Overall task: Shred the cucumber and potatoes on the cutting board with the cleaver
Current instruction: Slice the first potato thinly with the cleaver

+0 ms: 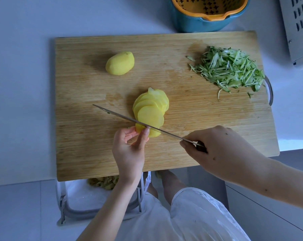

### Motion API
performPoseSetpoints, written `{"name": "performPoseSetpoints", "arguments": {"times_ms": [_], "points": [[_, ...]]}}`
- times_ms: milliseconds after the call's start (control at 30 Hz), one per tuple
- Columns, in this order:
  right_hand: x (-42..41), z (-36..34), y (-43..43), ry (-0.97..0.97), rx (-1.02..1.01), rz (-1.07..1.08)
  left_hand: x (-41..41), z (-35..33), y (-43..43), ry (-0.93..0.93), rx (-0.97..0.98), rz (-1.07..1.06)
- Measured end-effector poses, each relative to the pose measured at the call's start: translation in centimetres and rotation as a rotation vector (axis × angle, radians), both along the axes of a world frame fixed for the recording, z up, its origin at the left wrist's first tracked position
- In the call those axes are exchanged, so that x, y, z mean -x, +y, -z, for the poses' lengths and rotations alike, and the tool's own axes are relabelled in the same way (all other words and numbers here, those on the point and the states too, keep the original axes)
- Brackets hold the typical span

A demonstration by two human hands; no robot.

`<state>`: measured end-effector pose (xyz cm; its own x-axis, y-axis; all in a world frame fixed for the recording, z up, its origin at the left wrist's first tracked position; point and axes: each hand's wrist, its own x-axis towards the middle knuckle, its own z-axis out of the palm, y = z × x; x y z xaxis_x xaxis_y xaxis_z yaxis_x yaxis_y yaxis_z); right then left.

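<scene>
Our right hand [222, 150] grips the steel cleaver [121, 116] crosswise over the fanned yellow potato slices [150, 110]; our left hand [128, 150] pinches their near end.

White countertop [22, 84], pale tiled floor [16, 214]

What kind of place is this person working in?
Most likely a home kitchen: a wooden cutting board, fanned yellow potato slices under a steel cleaver, and a blue-and-orange colander bowl.
</scene>
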<state>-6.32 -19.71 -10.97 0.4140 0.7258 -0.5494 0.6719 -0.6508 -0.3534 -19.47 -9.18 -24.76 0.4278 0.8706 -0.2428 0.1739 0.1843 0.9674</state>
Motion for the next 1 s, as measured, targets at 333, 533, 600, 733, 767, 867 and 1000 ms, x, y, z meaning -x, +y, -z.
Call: {"name": "performPoseSetpoints", "arguments": {"times_ms": [333,533,600,733,767,867,1000], "points": [[0.2,1.4,1.0,-0.030,-0.048,-0.042,0.4,0.4,0.0,0.035,-0.008,0.007],[0.4,2.5,1.8,-0.035,-0.045,-0.058,0.4,0.5,-0.1,0.078,-0.002,-0.008],[0.4,3.0,2.0,-0.024,-0.037,-0.050,0.4,0.8,0.0,0.086,-0.006,-0.014],[0.6,4.9,3.0,-0.023,-0.025,-0.040,0.4,0.8,0.0,0.102,-0.020,-0.010],[0.8,5.6,3.3,-0.036,-0.022,-0.042,0.5,0.7,0.0,0.098,-0.019,-0.006],[1.1,7.2,3.8,-0.077,-0.007,-0.030,0.5,0.5,0.1,0.087,-0.009,0.004],[0.9,7.1,3.5,-0.031,-0.067,0.028,0.3,0.3,0.1,0.081,-0.005,0.002]]}}
